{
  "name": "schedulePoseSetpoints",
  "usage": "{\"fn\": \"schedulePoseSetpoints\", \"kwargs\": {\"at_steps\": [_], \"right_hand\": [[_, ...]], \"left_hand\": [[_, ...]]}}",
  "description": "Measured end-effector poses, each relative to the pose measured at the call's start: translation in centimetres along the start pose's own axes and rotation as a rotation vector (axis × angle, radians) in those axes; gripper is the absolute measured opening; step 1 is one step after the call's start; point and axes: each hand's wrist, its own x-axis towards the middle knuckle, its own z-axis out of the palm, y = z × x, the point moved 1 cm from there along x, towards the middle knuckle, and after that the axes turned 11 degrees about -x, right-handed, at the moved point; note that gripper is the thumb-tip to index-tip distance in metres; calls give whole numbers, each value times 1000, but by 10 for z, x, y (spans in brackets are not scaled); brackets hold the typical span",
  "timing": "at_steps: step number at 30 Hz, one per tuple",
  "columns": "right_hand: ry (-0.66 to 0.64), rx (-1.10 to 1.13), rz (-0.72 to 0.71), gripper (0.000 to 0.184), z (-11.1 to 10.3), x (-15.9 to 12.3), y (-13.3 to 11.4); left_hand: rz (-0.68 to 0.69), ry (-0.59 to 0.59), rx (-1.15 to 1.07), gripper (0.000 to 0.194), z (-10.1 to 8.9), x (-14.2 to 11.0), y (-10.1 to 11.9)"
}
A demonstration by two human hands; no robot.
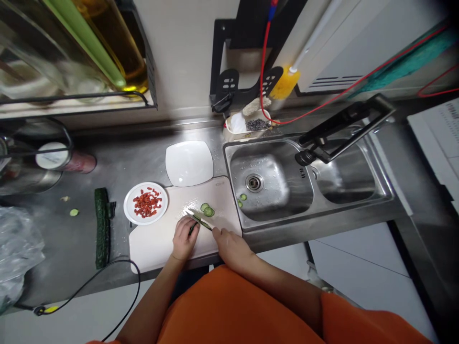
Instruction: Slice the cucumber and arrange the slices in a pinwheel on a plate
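Observation:
On the white cutting board (pixel 158 248), my left hand (pixel 184 237) has its fingers curled over a dark green piece of cucumber (pixel 192 229), mostly hidden beneath them. My right hand (pixel 231 246) grips a knife (pixel 201 220), its blade lying beside the left fingertips and pointing up and left. Several thin cucumber slices (pixel 208 210) rest on the board just beyond the blade. A white plate of small red pieces (pixel 128 206) overlaps the board's left corner. Behind the board sits a white square dish (pixel 189 164). A long whole cucumber (pixel 102 228) lies on the counter to the left.
Right of the board is a steel double sink (pixel 283 210) with a few cucumber slices in its near left corner and a black faucet (pixel 337 124) above. A seasoning box (pixel 247 133) stands behind. A black cable (pixel 139 282) loops over the counter's front edge; a plastic bag (pixel 21 253) lies far left.

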Motion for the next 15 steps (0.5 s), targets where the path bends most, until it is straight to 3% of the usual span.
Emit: {"fn": "schedulePoseSetpoints", "kwargs": {"at_steps": [15], "right_hand": [[87,-7,-9,32,17,33,-8]], "left_hand": [[-11,-12,-56,19,0,1,0]]}}
